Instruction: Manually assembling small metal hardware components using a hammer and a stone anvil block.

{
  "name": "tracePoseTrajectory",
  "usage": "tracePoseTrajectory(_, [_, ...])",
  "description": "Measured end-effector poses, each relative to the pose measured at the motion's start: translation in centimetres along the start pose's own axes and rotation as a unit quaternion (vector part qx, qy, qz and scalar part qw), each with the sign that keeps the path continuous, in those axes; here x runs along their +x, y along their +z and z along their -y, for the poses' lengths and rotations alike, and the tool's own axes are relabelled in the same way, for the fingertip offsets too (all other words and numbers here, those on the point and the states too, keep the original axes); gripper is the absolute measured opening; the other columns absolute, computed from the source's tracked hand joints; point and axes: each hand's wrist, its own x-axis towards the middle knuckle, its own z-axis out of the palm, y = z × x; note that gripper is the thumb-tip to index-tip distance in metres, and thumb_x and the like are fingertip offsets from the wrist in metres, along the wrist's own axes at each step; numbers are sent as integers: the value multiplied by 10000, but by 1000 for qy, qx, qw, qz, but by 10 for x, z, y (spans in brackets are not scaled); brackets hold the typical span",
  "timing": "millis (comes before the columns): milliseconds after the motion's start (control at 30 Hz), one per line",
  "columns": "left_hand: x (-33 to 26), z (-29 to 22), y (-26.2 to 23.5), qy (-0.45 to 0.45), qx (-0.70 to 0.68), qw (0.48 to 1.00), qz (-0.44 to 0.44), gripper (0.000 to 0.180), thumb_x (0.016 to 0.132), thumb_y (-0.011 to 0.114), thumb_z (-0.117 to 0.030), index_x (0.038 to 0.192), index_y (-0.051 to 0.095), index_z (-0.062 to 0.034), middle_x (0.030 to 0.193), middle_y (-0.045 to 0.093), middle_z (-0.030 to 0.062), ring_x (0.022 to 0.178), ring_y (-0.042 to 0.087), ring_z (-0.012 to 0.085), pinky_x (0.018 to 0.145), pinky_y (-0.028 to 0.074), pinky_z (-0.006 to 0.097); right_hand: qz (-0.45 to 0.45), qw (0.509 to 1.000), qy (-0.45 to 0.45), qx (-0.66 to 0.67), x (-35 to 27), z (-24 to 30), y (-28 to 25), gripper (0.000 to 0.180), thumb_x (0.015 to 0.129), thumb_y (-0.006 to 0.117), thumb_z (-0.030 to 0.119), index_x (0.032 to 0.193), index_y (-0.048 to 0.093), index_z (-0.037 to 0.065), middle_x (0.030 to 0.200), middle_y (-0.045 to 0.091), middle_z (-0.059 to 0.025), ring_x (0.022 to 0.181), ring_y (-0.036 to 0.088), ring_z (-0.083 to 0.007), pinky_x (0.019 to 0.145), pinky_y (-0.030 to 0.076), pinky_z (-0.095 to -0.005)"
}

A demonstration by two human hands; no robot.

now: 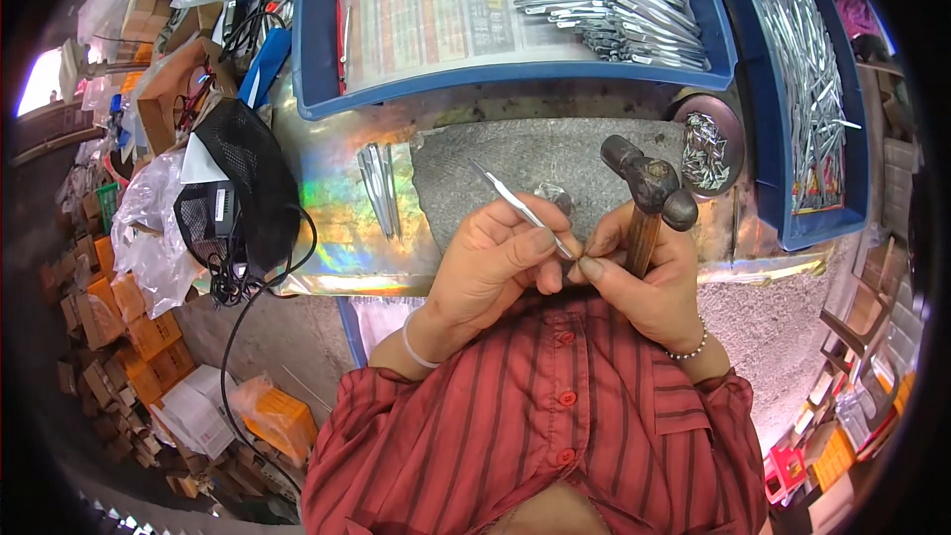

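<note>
Between the thumb and fingers of my left hand lies a slender silver metal piece, its dark pointed tip aimed up and left. My right hand is closed around the wooden handle of a ball-peen hammer, head upward. Its thumb and fingertip pinch together at the lower end of the metal piece, close to my left fingertips; anything tiny between them is hidden. Just beyond my hands is a grey stone slab. A round dish of small metal pins stands at the slab's right.
Several slim metal pieces lie left of the slab. A blue tray at the back holds a paper sheet and many silver pieces. Another blue tray of them stands right. A black mesh bag with cables sits left.
</note>
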Motion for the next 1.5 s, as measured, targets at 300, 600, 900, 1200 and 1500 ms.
tracePoseTrajectory(300, [-6,3,3,119,185,976,0,148,843,606,-74,950,543,7,887,597,167,671,609,189,606,510,259,-13,999,-39,-30,1,-9,-3,151,803,593,-33,926,511,-3,848,580,-52,750,603,-99,655,491,-219])
tracePoseTrajectory(600, [-5,8,-10,60,3,998,35,148,895,552,-140,982,502,-31,932,611,162,642,599,153,575,501,235,5,999,-1,43,4,-10,-12,212,869,574,110,1017,514,-30,787,619,-86,501,456,-36,457,362,-160])
tracePoseTrajectory(900, [-7,-10,-10,163,155,973,-41,155,884,569,-128,971,475,-39,905,606,165,596,569,135,546,473,215,-102,973,-22,-205,-4,-19,-29,231,807,616,14,1028,560,-26,887,571,-32,740,541,-60,646,444,-186])
tracePoseTrajectory(1200, [-2,-4,1,190,396,894,-87,67,886,513,-16,948,491,-5,923,610,143,649,561,97,599,469,199,-122,957,-66,-253,-2,-24,-28,239,757,651,90,970,593,-1,698,591,-54,595,543,-107,565,433,-246])
tracePoseTrajectory(1500, [1,2,0,211,475,848,-98,66,884,515,-6,949,510,1,944,597,125,715,587,119,631,482,212,-101,958,-83,-254,-1,-24,-32,226,759,648,107,953,593,3,652,577,-74,558,542,-129,532,418,-262])
